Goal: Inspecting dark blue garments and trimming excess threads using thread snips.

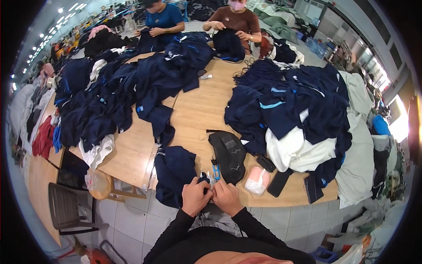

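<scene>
Close together at the table's near edge, both my hands are closed, fingertips almost meeting. My left hand (195, 196) pinches the gathered edge of a navy garment (176, 169), whose bulk lies to the left and hangs over the edge. My right hand (227, 197) is pinched beside it; its fingers hide what they grip. A small whitish strip (211, 179) shows between the hands. Just beyond the right fingertips is a small blue looped tool (216, 171); whether it is held or lying there I cannot tell. A black pouch (228, 154) with loose threads on it lies farther off.
Right of the pouch are a pink-and-white pack (257, 180), a black phone (279, 183) and a small black case (265, 163). Navy garments pile up at right (299, 101) and left (149, 79). Two people handle navy cloth (228, 45) across the table. A chair (68, 207) stands left.
</scene>
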Motion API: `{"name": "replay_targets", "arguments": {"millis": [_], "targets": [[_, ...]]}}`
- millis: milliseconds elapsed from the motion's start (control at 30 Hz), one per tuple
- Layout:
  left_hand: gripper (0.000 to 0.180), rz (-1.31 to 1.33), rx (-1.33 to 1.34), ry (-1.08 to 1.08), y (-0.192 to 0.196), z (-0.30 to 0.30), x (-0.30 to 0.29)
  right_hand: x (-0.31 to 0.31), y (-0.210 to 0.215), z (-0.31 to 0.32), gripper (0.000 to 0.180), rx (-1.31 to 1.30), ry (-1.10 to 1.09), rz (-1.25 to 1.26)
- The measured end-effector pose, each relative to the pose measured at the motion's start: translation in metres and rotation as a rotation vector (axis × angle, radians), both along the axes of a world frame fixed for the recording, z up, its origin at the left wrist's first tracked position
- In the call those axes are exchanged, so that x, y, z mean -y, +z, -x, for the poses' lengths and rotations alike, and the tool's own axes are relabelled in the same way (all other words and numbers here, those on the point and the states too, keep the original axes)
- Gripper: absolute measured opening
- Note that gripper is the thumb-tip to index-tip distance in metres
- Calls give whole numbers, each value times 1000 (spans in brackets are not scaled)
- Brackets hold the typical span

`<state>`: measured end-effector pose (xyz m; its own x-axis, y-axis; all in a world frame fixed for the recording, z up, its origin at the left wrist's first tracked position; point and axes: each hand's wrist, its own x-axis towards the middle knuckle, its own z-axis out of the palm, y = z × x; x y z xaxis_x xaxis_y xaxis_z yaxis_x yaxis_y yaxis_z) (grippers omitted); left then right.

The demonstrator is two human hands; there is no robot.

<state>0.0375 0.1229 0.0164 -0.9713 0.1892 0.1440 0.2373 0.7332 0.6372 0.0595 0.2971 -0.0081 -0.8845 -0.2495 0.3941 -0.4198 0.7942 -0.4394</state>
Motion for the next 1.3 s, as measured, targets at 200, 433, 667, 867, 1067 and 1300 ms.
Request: {"name": "replay_targets", "arguments": {"millis": [200, 433, 667, 867, 1067, 1300], "targets": [[14, -49, 17, 17, -8, 5, 14, 3, 1, -3, 14, 30, -40, 134], [14, -341, -107, 26, 7, 7, 12, -1, 6, 8, 18, 119, -83, 221], [14, -252, -260, -88, 14, 2, 12, 1, 15, 10, 14, 183, -73, 342], [18, -107, -292, -217, 7, 5, 17, -7, 1, 1, 11, 470, -85, 578], [12, 96, -444, -303, 15, 7, 12, -9, 6, 2, 10, 488, -139, 524], [11, 65, -524, -338, 7, 9, 9, -7, 15, 1, 14, 426, -203, 377]]}}
